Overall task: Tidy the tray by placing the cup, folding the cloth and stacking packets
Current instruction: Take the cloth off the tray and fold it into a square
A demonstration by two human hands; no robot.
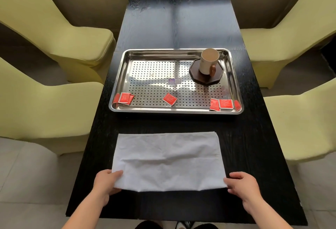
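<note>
A white cloth (pixel 168 159) lies flat on the black table (pixel 181 16), near its front edge. My left hand (pixel 106 183) pinches the cloth's near left corner, thumb on top. My right hand (pixel 242 184) holds the near right corner. Beyond the cloth sits a perforated steel tray (pixel 154 76). A cream cup (pixel 208 61) stands on a dark octagonal coaster (pixel 195 73) in the tray's far right corner. Red packets lie scattered along the tray's near side: at the left (pixel 125 98), the middle (pixel 169 99) and the right (pixel 222 104).
Yellow-green chairs flank the table, two on the left (pixel 54 28) and two on the right (pixel 300 119). Pale floor tiles show at both lower sides. My shoes are visible below the table's front edge.
</note>
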